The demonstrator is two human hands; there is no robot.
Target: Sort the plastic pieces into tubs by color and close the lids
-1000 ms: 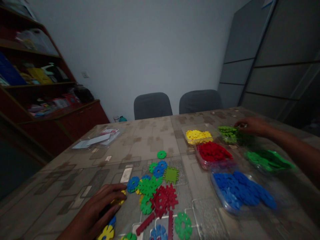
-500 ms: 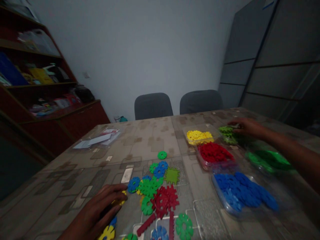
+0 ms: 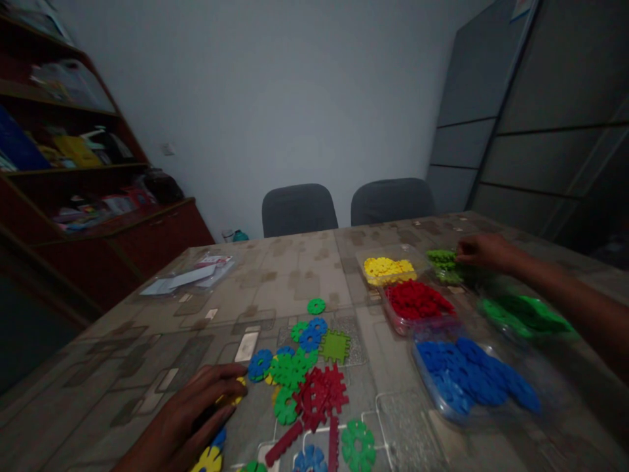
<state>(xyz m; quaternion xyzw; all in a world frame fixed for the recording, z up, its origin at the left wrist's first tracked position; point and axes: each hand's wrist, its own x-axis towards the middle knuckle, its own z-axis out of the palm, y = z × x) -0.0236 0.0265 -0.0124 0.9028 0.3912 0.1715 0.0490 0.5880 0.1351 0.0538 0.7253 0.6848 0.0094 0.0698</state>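
Note:
My left hand (image 3: pixel 196 406) lies low on the table with its fingers stretched and slightly curved over a yellow flower-shaped disc (image 3: pixel 240 391), which they partly cover. Under and beside the wrist are a blue piece (image 3: pixel 219 438) and another yellow disc (image 3: pixel 208 460). At the far right, my right hand (image 3: pixel 479 250) is closed beside the tub of lime-green pieces (image 3: pixel 442 257); anything between its fingertips is hidden. In front of me is a loose pile with green discs (image 3: pixel 293 368), red toothed pieces (image 3: pixel 322 396), blue discs (image 3: pixel 260 364) and a lime-green square piece (image 3: pixel 335 346).
On the right stand clear tubs of yellow discs (image 3: pixel 388 270), red pieces (image 3: pixel 417 300), blue discs (image 3: pixel 474 373) and green pieces (image 3: pixel 525 314). Papers in plastic (image 3: pixel 191 278) lie at the far left. Two grey chairs (image 3: pixel 299 210) stand behind the table.
My right hand's fingers have drawn closed and moved slightly up at the lime-green tub. My left hand stays on the yellow disc. The view has shifted slightly.

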